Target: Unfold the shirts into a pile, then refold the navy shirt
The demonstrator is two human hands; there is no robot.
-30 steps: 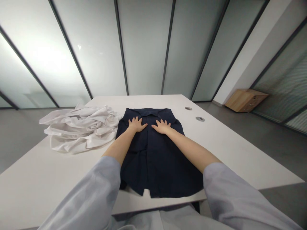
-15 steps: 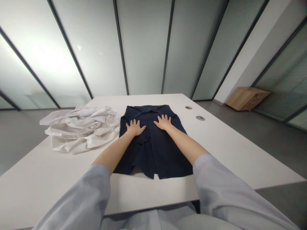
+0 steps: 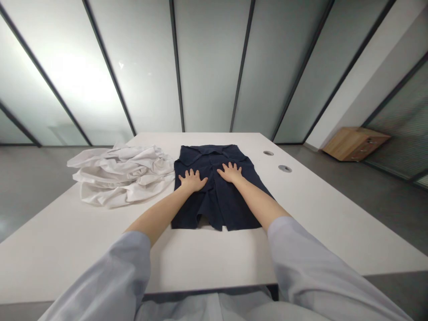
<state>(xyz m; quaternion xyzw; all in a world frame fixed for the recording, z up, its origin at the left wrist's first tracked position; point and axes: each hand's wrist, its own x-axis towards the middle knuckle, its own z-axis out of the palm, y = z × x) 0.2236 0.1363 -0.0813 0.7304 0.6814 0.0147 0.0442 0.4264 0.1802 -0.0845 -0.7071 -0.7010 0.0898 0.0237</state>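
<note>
Your left hand [image 3: 191,182] and right hand [image 3: 230,172] lie flat, fingers apart, on the dark garment [image 3: 234,207], spread but creased, beside crumpled white cloth [image 3: 129,176].

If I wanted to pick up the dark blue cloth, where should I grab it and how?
Probably pinch the near edge of the dark blue cloth, coming from your side of the table. It lies spread out, and left of its middle that edge arches up, so fingers could likely slip under there.
</note>
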